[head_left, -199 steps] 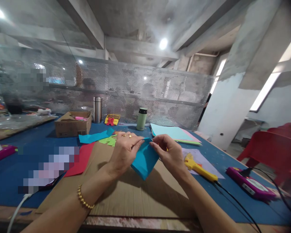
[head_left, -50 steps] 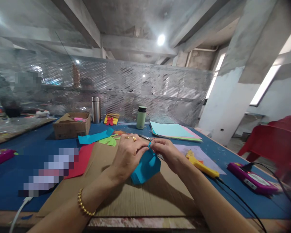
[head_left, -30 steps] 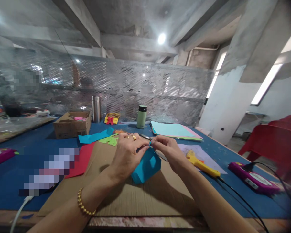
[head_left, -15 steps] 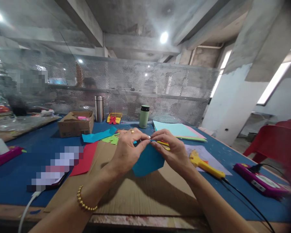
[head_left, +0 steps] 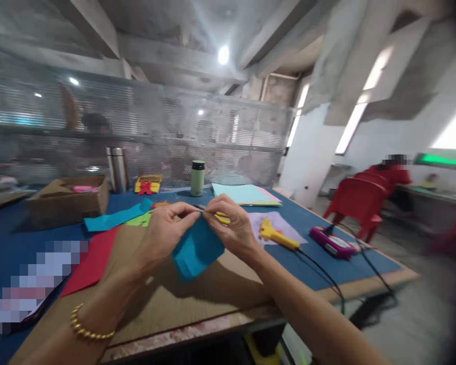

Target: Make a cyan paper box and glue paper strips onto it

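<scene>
A piece of blue paper (head_left: 198, 249) hangs over the brown cardboard (head_left: 152, 299), its top edge pinched between both hands. My left hand (head_left: 165, 230) grips that edge from the left with thumb and fingers, and a gold bead bracelet circles the wrist. From the right, my right hand (head_left: 231, 228) pinches the same edge, its fingertips nearly touching the left ones. Yellow-handled scissors (head_left: 223, 218) show partly behind the right hand. Creases run across the lower left of the blue paper.
Right of the hands, a yellow glue gun (head_left: 279, 237) lies on lilac paper beside a purple power strip (head_left: 332, 243). Red paper (head_left: 91, 261), a blue strip (head_left: 116, 218) and a cardboard box (head_left: 66, 205) are left. Behind stand a green bottle (head_left: 197, 180) and a steel flask (head_left: 117, 172).
The view has turned to the right, so the table's right end and a seated person in red now show. The blue paper hangs more tilted, still pinched by both hands.
</scene>
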`<state>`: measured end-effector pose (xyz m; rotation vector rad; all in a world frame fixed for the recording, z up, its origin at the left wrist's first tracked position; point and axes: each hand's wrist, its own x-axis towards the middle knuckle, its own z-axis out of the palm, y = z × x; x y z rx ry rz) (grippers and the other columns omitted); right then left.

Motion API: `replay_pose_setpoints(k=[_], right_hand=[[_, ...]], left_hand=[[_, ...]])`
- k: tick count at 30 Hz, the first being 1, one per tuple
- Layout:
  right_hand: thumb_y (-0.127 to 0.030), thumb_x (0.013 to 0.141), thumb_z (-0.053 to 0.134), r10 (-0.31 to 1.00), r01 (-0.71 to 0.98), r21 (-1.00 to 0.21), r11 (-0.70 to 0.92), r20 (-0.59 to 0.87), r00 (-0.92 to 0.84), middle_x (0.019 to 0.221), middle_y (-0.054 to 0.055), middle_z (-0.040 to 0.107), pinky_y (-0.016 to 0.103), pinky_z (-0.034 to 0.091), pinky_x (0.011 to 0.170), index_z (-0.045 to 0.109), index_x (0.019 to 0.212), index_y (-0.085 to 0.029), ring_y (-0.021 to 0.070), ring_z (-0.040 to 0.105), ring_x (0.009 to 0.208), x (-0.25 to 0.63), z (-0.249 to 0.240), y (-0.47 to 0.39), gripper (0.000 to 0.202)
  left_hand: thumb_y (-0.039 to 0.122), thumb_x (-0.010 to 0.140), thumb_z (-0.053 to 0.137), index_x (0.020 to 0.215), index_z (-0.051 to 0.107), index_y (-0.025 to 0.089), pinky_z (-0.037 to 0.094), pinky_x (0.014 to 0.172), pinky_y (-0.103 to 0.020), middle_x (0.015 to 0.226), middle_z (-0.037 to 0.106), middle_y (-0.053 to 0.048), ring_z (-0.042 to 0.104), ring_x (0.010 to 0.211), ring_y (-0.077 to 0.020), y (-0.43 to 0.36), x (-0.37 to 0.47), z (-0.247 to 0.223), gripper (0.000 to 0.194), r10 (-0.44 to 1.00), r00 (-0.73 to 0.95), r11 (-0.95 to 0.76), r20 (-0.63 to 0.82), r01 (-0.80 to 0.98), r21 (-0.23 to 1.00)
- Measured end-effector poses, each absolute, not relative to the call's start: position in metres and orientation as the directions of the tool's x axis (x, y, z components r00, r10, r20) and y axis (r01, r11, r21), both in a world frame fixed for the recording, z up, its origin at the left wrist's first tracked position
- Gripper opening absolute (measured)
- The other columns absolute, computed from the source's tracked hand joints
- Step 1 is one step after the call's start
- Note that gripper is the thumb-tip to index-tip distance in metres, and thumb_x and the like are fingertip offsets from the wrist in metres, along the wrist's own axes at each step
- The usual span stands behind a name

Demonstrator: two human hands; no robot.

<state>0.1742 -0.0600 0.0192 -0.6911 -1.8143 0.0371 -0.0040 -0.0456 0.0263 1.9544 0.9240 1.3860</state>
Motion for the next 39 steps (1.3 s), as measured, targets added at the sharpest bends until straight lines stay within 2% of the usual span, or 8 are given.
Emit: replay_pose_setpoints(k=[12,16,19,21,24,27,33,39], right_hand=[[-0.019,0.093,0.062,0.459,0.492,-0.313,0.812,0.863,-0.209,0.089,0.002,0.061,0.032,0.049,0.078,0.068,0.086,-0.022,0.0160,0.060,0.084,0.172,0.019,-0.082,0.010],[-0.025,0.099,0.053,0.540,0.543,-0.341,0.767,0.800,-0.260,0.099,0.005,0.066,0.034,0.050,0.085,0.068,0.100,-0.023,0.0181,0.062,0.093,0.193,0.021,-0.081,0.015],[-0.029,0.102,0.044,0.666,0.786,-0.321,0.529,0.731,-0.150,0.110,0.009,0.068,0.037,0.049,0.092,0.065,0.113,-0.020,0.0211,0.063,0.104,0.243,0.020,-0.077,0.026],[-0.027,0.098,0.043,0.813,0.970,-0.179,0.164,0.582,-0.030,0.119,0.011,0.067,0.037,0.047,0.094,0.064,0.119,-0.020,0.0236,0.061,0.110,0.286,0.013,-0.075,0.030],[-0.024,0.084,0.056,0.875,0.990,-0.137,-0.025,0.476,0.088,0.105,0.019,0.070,0.044,0.049,0.085,0.070,0.102,-0.014,0.0333,0.064,0.099,0.343,-0.008,-0.076,0.025],[-0.025,0.077,0.060,0.929,0.994,-0.103,-0.035,0.363,0.070,0.091,0.013,0.073,0.038,0.049,0.076,0.071,0.084,-0.019,0.0287,0.067,0.085,0.374,-0.029,-0.077,0.014],[-0.040,0.086,0.053,0.944,0.999,-0.038,-0.029,0.329,0.040,0.100,0.014,0.071,0.041,0.048,0.077,0.071,0.096,-0.020,0.0323,0.065,0.092,0.395,-0.049,-0.066,0.030],[-0.050,0.089,0.049,0.908,0.990,-0.113,0.082,0.419,-0.027,0.087,0.014,0.067,0.039,0.050,0.072,0.069,0.079,-0.020,0.0275,0.063,0.078,0.387,-0.034,-0.068,0.037]], left_hand=[[0.043,0.065,0.083,0.087,0.082,0.018,0.055,0.067,-0.031,0.087,0.079,-0.007,0.068,0.077,-0.0223,-0.031,-0.009,0.019,0.032,0.794,0.443,-0.431,0.416,-0.072,0.899],[0.042,0.065,0.084,0.083,0.082,0.018,0.055,0.067,-0.032,0.082,0.078,-0.007,0.068,0.075,-0.0219,-0.030,-0.006,0.019,0.030,0.810,0.396,-0.431,0.434,-0.102,0.897],[0.044,0.063,0.086,0.080,0.081,0.018,0.054,0.064,-0.031,0.077,0.077,-0.007,0.068,0.071,-0.0218,-0.027,-0.005,0.017,0.032,0.854,0.306,-0.402,0.422,-0.129,0.907],[0.044,0.060,0.087,0.078,0.081,0.017,0.052,0.061,-0.030,0.075,0.077,-0.006,0.066,0.069,-0.0209,-0.024,-0.004,0.015,0.033,0.874,0.277,-0.371,0.399,-0.152,0.916],[0.044,0.055,0.089,0.074,0.081,0.016,0.049,0.057,-0.027,0.071,0.075,-0.006,0.063,0.063,-0.0179,-0.022,-0.003,0.014,0.036,0.890,0.274,-0.323,0.365,-0.186,0.928],[0.046,0.050,0.091,0.072,0.080,0.015,0.047,0.056,-0.026,0.066,0.073,-0.004,0.060,0.059,-0.0154,-0.022,-0.001,0.013,0.040,0.904,0.267,-0.283,0.335,-0.214,0.935],[0.046,0.055,0.088,0.076,0.081,0.015,0.047,0.059,-0.026,0.071,0.075,-0.005,0.060,0.063,-0.0160,-0.025,0.000,0.014,0.038,0.899,0.264,-0.310,0.349,-0.177,0.934],[0.028,0.075,0.076,0.078,0.082,0.023,0.049,0.076,-0.034,0.080,0.077,-0.005,0.064,0.079,-0.0211,-0.018,-0.004,0.012,0.008,0.720,0.118,-0.694,0.684,0.087,0.715]])
